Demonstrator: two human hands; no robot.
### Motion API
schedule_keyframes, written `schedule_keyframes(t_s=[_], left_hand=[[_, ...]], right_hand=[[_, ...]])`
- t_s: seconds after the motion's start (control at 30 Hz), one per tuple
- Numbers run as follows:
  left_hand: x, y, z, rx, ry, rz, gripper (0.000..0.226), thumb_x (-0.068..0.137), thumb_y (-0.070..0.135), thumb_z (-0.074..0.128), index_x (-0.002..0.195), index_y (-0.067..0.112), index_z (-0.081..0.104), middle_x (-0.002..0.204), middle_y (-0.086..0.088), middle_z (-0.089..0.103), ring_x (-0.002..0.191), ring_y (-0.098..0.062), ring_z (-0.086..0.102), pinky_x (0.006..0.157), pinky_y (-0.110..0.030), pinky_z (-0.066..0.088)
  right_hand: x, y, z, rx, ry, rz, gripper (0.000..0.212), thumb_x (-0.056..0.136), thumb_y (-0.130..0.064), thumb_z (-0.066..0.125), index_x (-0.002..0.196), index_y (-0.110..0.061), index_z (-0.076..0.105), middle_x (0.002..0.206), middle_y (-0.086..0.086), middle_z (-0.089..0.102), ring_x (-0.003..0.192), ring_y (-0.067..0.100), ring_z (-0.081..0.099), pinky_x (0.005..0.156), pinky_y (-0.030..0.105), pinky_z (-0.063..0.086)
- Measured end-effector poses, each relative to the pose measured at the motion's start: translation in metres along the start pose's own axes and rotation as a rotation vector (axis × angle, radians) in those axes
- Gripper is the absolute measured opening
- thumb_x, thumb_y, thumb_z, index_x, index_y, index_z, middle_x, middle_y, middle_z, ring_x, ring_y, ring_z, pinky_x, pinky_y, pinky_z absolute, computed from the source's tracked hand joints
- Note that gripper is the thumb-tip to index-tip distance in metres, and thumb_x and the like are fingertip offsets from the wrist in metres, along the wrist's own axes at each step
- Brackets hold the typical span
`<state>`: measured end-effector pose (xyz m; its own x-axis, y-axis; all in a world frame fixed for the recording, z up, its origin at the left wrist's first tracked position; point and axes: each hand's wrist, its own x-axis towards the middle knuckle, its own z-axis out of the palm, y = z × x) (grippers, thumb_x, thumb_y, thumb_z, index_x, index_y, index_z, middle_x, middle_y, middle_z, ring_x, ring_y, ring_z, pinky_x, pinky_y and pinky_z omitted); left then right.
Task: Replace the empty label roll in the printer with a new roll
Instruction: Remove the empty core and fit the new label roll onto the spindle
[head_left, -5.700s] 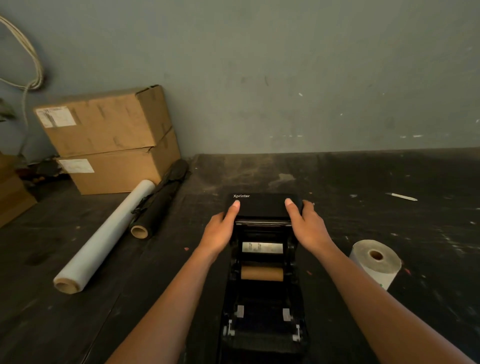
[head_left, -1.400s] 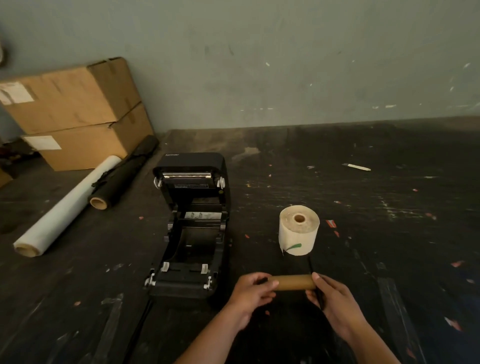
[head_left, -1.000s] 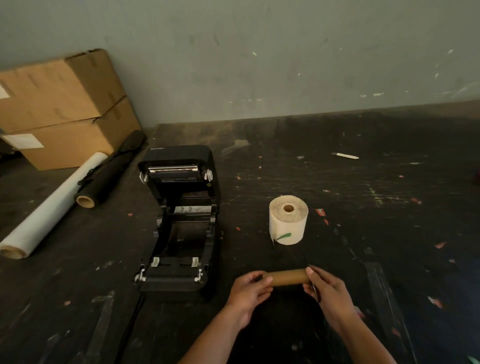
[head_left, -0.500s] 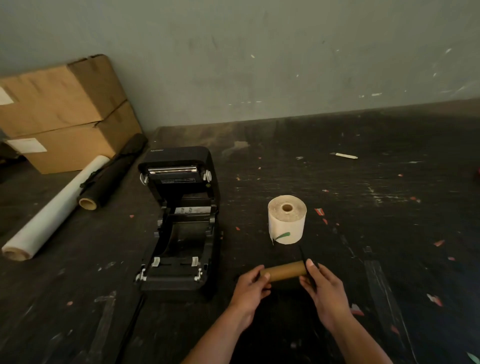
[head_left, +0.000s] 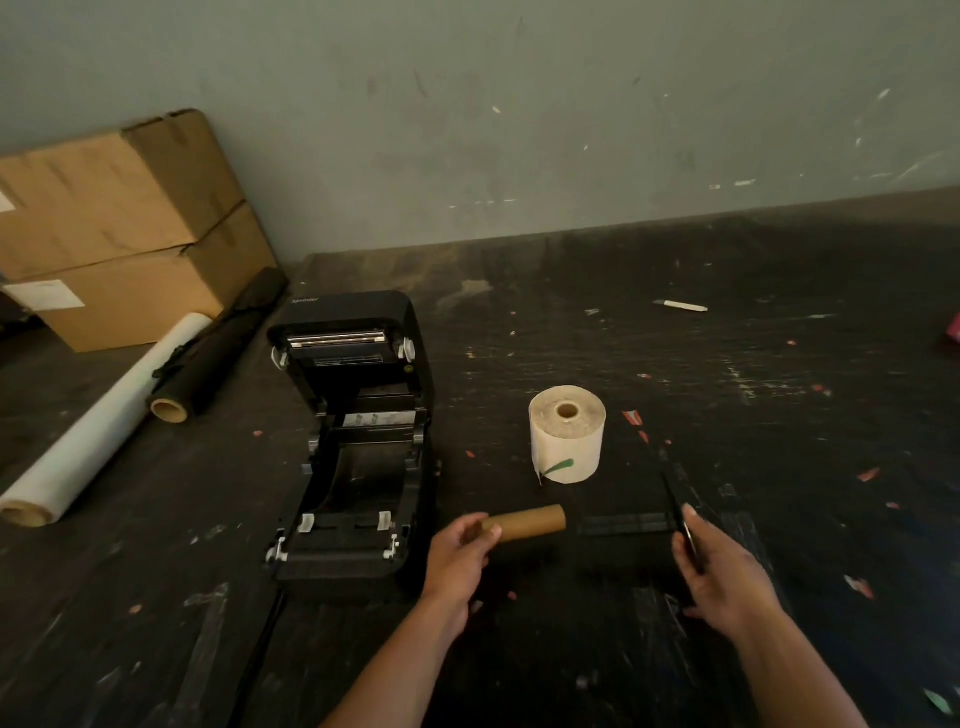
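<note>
The black label printer (head_left: 358, 441) sits open on the dark surface, lid tipped back, and no roll lies in its bay. Just right of its front corner, my left hand (head_left: 460, 558) grips the left end of the empty brown cardboard core (head_left: 527, 522). A black spindle (head_left: 623, 524) lies in line with the core, fully out of it, and my right hand (head_left: 722, 577) holds it by its flat end plate. The new white label roll (head_left: 567, 434) stands on end behind the core, untouched.
Two stacked cardboard boxes (head_left: 119, 228) stand against the wall at the far left. A white film roll (head_left: 104, 421) and a black roll (head_left: 218, 348) lie in front of them. A small white stick (head_left: 680, 306) lies at the back right, amid scattered paper scraps.
My right hand has moved right and drawn the black spindle out of the cardboard core. My left hand still holds the core in about the same place.
</note>
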<state>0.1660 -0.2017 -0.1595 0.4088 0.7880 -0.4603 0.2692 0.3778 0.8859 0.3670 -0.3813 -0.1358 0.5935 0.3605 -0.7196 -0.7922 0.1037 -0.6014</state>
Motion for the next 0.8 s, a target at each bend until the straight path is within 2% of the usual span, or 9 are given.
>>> schedule_keyframes(t_s=[0.1, 0.17, 0.2, 0.23, 0.27, 0.33, 0.5, 0.67, 0.8], left_hand=[[-0.004, -0.001, 0.005, 0.124, 0.095, 0.062, 0.030, 0.086, 0.022, 0.066, 0.116, 0.023, 0.062, 0.123, -0.003, 0.054, 0.109, -0.019, 0.053, 0.092, -0.035, 0.048], [-0.008, -0.002, 0.012, 0.257, 0.117, 0.122, 0.030, 0.086, 0.024, 0.067, 0.116, 0.026, 0.060, 0.118, 0.002, 0.055, 0.095, -0.009, 0.055, 0.071, -0.017, 0.049], [-0.010, -0.002, 0.015, 0.361, 0.106, 0.161, 0.031, 0.087, 0.025, 0.067, 0.117, 0.026, 0.060, 0.115, 0.005, 0.055, 0.088, -0.005, 0.055, 0.063, -0.011, 0.049], [-0.012, -0.003, 0.019, 0.466, 0.089, 0.207, 0.032, 0.086, 0.025, 0.067, 0.117, 0.026, 0.060, 0.114, 0.005, 0.056, 0.087, -0.003, 0.055, 0.064, -0.010, 0.051], [-0.013, -0.006, 0.023, 0.556, 0.072, 0.255, 0.032, 0.086, 0.024, 0.068, 0.117, 0.025, 0.060, 0.114, 0.005, 0.058, 0.091, -0.003, 0.057, 0.076, -0.014, 0.053], [-0.016, -0.011, 0.029, 0.708, 0.040, 0.320, 0.034, 0.086, 0.022, 0.067, 0.119, 0.024, 0.060, 0.118, 0.005, 0.061, 0.105, -0.008, 0.058, 0.095, -0.024, 0.049], [-0.020, -0.021, 0.029, 0.940, -0.019, 0.445, 0.036, 0.087, 0.023, 0.065, 0.122, 0.026, 0.057, 0.123, 0.007, 0.058, 0.113, -0.007, 0.054, 0.101, -0.028, 0.044], [-0.016, -0.023, 0.029, 1.010, -0.047, 0.476, 0.041, 0.086, 0.030, 0.066, 0.125, 0.026, 0.055, 0.125, 0.007, 0.057, 0.115, -0.010, 0.052, 0.102, -0.030, 0.044], [-0.009, -0.017, 0.028, 0.994, -0.116, 0.504, 0.047, 0.087, 0.039, 0.061, 0.130, 0.024, 0.053, 0.129, 0.008, 0.055, 0.119, -0.009, 0.050, 0.104, -0.029, 0.040]], right_hand=[[0.002, 0.000, -0.006, -0.262, 0.008, -0.033, 0.035, 0.082, -0.025, 0.069, 0.116, -0.022, 0.058, 0.113, 0.004, 0.062, 0.101, 0.018, 0.062, 0.105, 0.058, 0.030], [0.000, 0.007, -0.003, -0.452, 0.001, -0.076, 0.032, 0.085, -0.026, 0.066, 0.115, -0.018, 0.058, 0.107, 0.004, 0.063, 0.097, 0.019, 0.063, 0.102, 0.056, 0.037], [0.000, 0.013, 0.000, -0.517, 0.007, -0.113, 0.036, 0.086, -0.026, 0.064, 0.118, -0.014, 0.056, 0.105, 0.006, 0.064, 0.093, 0.019, 0.063, 0.094, 0.048, 0.044], [0.000, 0.017, 0.003, -0.571, 0.017, -0.162, 0.037, 0.087, -0.027, 0.063, 0.120, -0.010, 0.056, 0.103, 0.008, 0.065, 0.089, 0.019, 0.063, 0.081, 0.040, 0.048], [0.001, 0.021, 0.005, -0.626, 0.032, -0.215, 0.037, 0.088, -0.028, 0.061, 0.120, -0.009, 0.056, 0.099, 0.010, 0.067, 0.086, 0.020, 0.063, 0.072, 0.035, 0.049], [0.002, 0.026, 0.008, -0.729, 0.078, -0.309, 0.038, 0.090, -0.032, 0.058, 0.121, -0.009, 0.057, 0.093, 0.009, 0.066, 0.085, 0.021, 0.063, 0.075, 0.039, 0.051], [0.004, 0.033, 0.009, -0.953, 0.132, -0.476, 0.036, 0.095, -0.030, 0.049, 0.124, -0.010, 0.054, 0.081, 0.002, 0.062, 0.068, 0.015, 0.062, 0.052, 0.024, 0.040], [0.009, 0.040, 0.010, -1.033, 0.143, -0.539, 0.031, 0.094, -0.023, 0.050, 0.123, -0.011, 0.054, 0.098, 0.005, 0.062, 0.078, 0.015, 0.062, 0.071, 0.035, 0.054], [0.014, 0.038, 0.008, -0.998, 0.171, -0.537, 0.033, 0.094, -0.027, 0.050, 0.123, -0.011, 0.053, 0.099, 0.003, 0.061, 0.079, 0.014, 0.061, 0.067, 0.029, 0.048]])
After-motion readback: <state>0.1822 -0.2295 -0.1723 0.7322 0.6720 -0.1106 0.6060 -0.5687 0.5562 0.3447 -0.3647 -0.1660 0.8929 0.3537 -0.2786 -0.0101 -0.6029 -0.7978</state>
